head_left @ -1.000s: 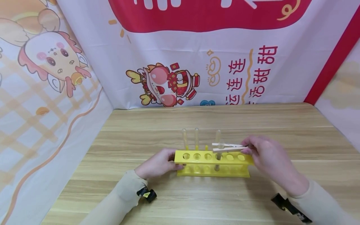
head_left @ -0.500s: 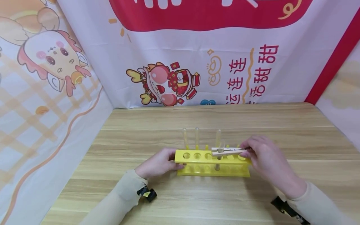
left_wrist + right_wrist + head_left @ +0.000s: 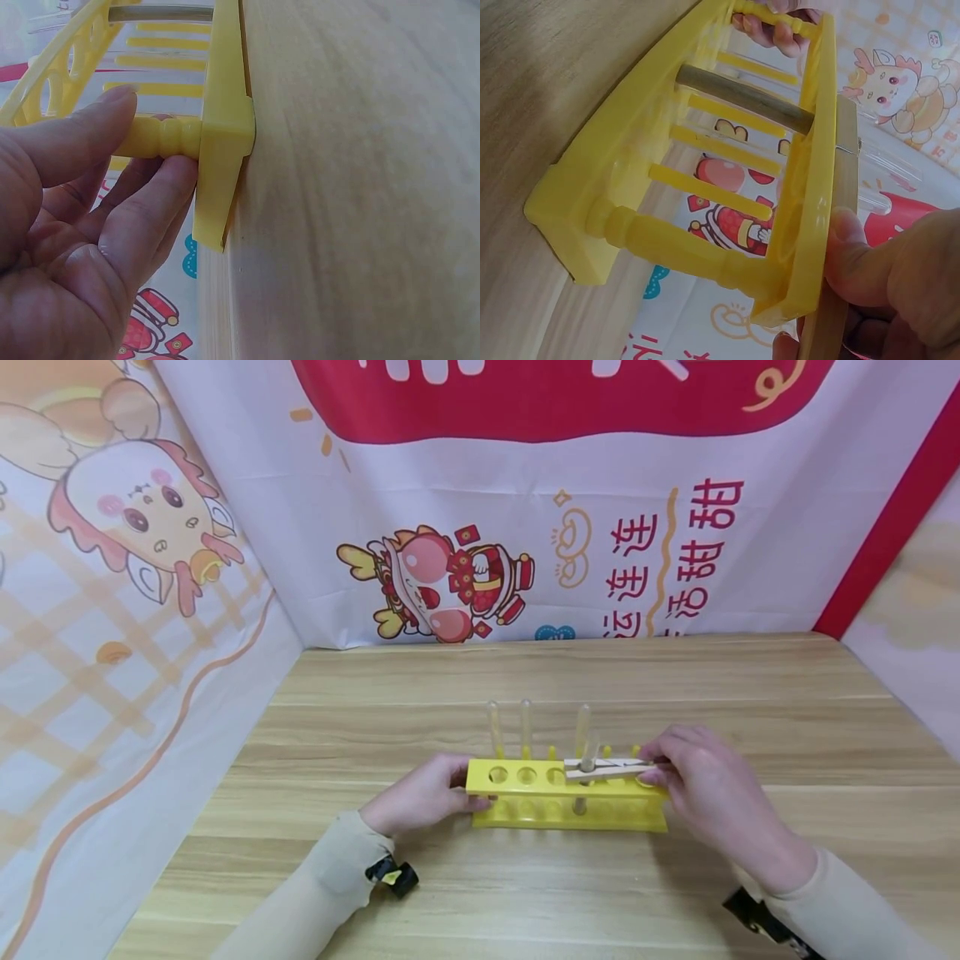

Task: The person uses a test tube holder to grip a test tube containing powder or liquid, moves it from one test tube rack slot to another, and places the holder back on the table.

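A yellow test tube rack (image 3: 517,789) stands on the wooden table. At its left end my left hand (image 3: 420,797) grips the end post (image 3: 161,137), thumb on one side and fingers on the other. My right hand (image 3: 720,793) holds a wooden test tube clamp (image 3: 611,772) just above the rack's top plate. The clamp's jaws lie around a test tube (image 3: 742,97) that stands in one of the rack's holes, with something grey-brown inside it. In the right wrist view the clamp lies close along the top plate, and my thumb presses on its wood.
Three clear test tubes sit upside down on the rack's back pegs: a left one (image 3: 493,727), a second one (image 3: 527,727) and a third one (image 3: 583,727) behind the clamp. A printed cloth (image 3: 465,468) hangs at the table's back edge.
My right hand has lowered the clamp along the test tube, from above the rack down to its top plate. My left hand and the rack have stayed in place.
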`<state>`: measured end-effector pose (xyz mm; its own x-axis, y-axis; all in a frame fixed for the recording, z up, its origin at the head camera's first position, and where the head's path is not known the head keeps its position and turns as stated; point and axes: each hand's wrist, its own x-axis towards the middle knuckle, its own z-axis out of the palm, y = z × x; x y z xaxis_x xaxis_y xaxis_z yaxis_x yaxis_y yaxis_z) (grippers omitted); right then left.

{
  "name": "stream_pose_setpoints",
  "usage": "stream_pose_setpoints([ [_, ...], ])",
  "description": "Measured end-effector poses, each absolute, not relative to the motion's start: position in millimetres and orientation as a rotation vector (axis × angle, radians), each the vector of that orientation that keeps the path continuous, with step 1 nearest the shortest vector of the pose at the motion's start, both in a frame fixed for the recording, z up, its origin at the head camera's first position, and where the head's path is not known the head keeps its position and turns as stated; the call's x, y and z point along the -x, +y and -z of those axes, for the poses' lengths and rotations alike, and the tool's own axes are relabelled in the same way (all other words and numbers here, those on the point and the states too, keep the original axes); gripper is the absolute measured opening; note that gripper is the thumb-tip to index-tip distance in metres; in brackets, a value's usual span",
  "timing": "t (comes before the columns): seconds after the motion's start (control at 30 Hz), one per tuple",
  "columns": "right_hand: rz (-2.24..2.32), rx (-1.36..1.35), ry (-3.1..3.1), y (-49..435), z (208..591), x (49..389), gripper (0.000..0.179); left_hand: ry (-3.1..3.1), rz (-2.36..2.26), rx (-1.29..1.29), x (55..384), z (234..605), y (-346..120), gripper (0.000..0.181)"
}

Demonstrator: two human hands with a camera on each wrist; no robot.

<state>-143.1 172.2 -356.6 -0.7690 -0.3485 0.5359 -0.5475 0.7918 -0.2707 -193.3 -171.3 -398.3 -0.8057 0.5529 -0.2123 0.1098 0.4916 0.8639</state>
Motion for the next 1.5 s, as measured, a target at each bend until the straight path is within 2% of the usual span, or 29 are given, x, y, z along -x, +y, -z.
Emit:
stream_pose_setpoints([
  [1.07,-0.550,-0.712,-2.501,168.4,354.4,137.9,0.018,2.281,-1.259,-0.574,193.7,398.3,-172.1,0.031],
  [1.5,-0.600,-0.739,-2.437,166.3,331.3,133.4,0.023,2.287,-1.251,-0.565,193.4,397.6,-171.3,0.031],
])
